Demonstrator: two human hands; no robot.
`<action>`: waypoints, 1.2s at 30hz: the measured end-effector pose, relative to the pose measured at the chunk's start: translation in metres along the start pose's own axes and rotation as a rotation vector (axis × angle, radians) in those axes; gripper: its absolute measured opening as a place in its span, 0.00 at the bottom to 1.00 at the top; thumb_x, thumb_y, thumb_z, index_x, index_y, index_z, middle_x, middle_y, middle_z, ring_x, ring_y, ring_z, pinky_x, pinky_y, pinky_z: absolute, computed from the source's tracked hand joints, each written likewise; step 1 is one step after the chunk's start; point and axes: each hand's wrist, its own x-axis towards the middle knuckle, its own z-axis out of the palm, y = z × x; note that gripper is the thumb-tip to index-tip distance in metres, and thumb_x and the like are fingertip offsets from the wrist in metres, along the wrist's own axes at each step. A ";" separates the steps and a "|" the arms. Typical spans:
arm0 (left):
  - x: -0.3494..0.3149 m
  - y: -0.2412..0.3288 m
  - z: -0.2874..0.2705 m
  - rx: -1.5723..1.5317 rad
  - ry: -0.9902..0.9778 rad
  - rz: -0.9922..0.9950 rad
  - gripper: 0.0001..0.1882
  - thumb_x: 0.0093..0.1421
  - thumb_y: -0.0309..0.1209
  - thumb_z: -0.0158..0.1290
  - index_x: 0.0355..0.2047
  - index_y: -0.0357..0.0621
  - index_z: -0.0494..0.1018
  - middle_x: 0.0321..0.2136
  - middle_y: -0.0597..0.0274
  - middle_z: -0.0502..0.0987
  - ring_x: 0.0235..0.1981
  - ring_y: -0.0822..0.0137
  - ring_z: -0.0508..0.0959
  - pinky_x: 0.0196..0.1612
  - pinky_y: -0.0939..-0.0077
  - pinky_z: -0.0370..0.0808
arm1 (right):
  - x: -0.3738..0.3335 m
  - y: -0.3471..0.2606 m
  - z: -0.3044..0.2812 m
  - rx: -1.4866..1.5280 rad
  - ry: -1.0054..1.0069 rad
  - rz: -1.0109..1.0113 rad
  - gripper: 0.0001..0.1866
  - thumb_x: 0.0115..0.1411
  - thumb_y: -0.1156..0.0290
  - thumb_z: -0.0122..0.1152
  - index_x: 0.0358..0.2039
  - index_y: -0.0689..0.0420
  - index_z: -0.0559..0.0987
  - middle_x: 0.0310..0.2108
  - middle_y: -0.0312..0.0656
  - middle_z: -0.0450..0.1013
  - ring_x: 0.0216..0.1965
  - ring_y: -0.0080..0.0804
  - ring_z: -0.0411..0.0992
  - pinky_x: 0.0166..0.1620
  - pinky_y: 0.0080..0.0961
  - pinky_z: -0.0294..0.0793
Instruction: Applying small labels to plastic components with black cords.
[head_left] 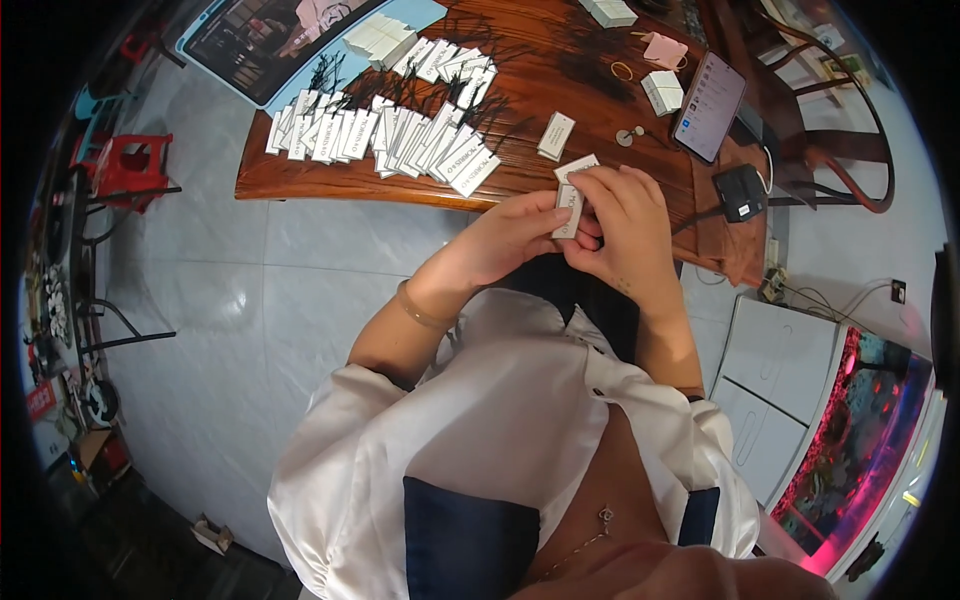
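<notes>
Containers: we list one fish tank (850, 440), pink-lit, with red shapes inside; one pale cabinet (768, 355), its fronts closed and contents hidden; one small box (211, 534) on the floor, its contents too small to tell.

Counts: we hold what look like two white tags (567, 222), overlapping, above the near edge of the table (540, 70). Our left hand (510, 235) is closed on them, thumb pressed flat on the face; our right hand (630, 220) grips their right side with bent fingers. Just beyond lies one single tag (555, 136). To its left run the fanned tags (430, 140), overlapped past counting. We enter three piles: a left stack (380, 40), a far stack (610, 12) and a right stack (662, 92).

Surroundings: black strings (520, 38) trail across the wood among the tags. Right of the hands we note one phone (710, 107), one black device (740, 193), one pink item (665, 50), one yellowish band (622, 71) and one round disc (626, 137). Upper left, one blue-edged panel (260, 50); beyond it, one red stool (137, 170). Obstruction: our right fingers cover part of the held tags.
</notes>
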 end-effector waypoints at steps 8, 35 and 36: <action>-0.001 0.002 0.013 0.109 0.393 0.140 0.09 0.65 0.29 0.39 0.37 0.40 0.69 0.27 0.66 0.69 0.27 0.76 0.69 0.32 0.81 0.69 | 0.019 0.025 0.002 0.175 0.025 0.101 0.28 0.46 0.61 0.69 0.48 0.56 0.73 0.46 0.44 0.70 0.44 0.44 0.71 0.48 0.36 0.69; -0.007 0.005 0.000 0.305 0.431 0.234 0.07 0.64 0.29 0.44 0.36 0.40 0.70 0.24 0.69 0.68 0.25 0.78 0.67 0.30 0.85 0.65 | 0.102 0.162 0.020 -0.603 0.028 0.110 0.07 0.45 0.70 0.61 0.25 0.56 0.75 0.25 0.42 0.75 0.29 0.42 0.74 0.35 0.37 0.70; -0.007 0.005 0.000 0.305 0.431 0.235 0.07 0.64 0.29 0.44 0.36 0.40 0.70 0.24 0.69 0.68 0.25 0.78 0.67 0.30 0.85 0.65 | 0.099 0.161 0.018 -0.603 0.029 0.109 0.07 0.45 0.70 0.61 0.25 0.56 0.75 0.25 0.42 0.75 0.29 0.42 0.74 0.35 0.37 0.70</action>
